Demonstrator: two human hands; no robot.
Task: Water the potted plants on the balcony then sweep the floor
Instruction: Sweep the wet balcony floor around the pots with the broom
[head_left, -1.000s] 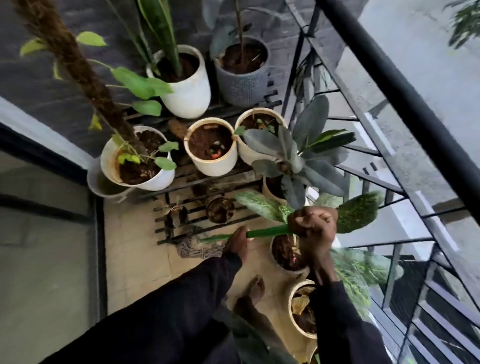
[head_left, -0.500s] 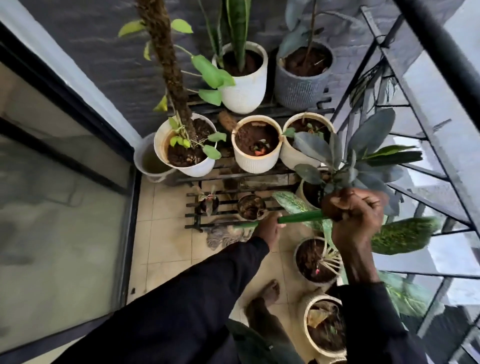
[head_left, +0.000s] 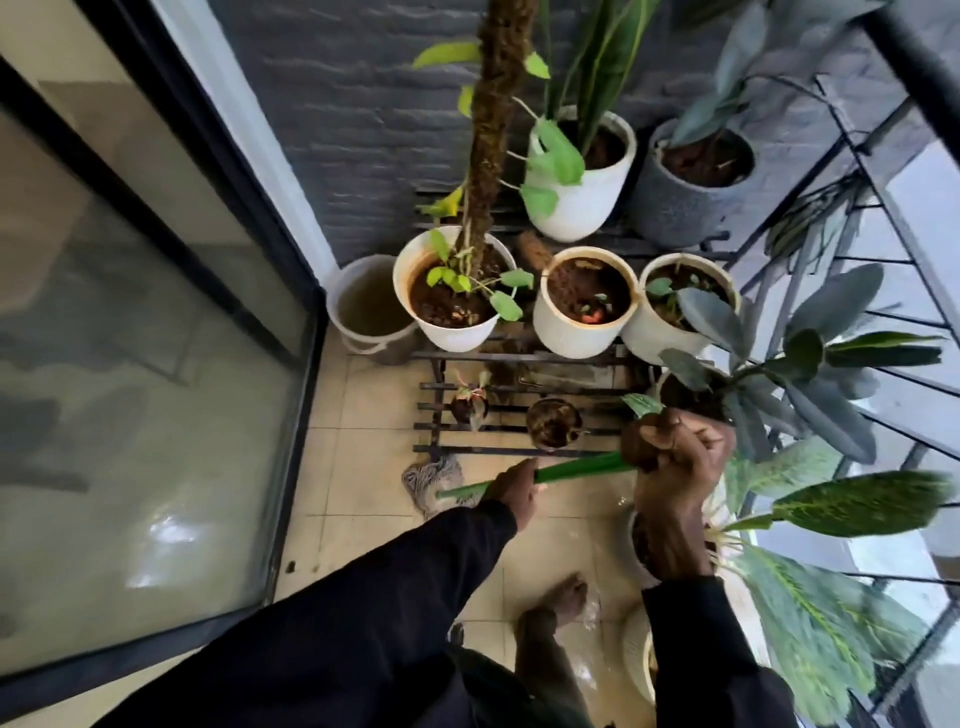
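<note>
A green handle (head_left: 566, 470) runs from my right hand (head_left: 675, 457) down to a grey mop head (head_left: 434, 480) on the wet beige floor tiles (head_left: 358, 467). My right hand grips the handle's upper end in a fist. Lower down the handle, my left hand (head_left: 514, 491) holds it. The mop head lies at the foot of a black slatted plant stand (head_left: 509, 358). White pots (head_left: 576, 322) with dark soil stand on the stand's steps, and a grey pot (head_left: 691, 202) sits at the back.
A glass sliding door (head_left: 145, 415) with a black frame closes the left side. A black railing (head_left: 893, 291) runs along the right. A pale bucket (head_left: 363, 312) stands in the corner. Large leafy plants (head_left: 810, 364) crowd the right. My bare foot (head_left: 556, 608) is on the wet floor.
The view has swung left and down, showing more of the glass door and floor. Both hands keep hold of the green handle, and the mop head has shifted left along the stand's foot.
</note>
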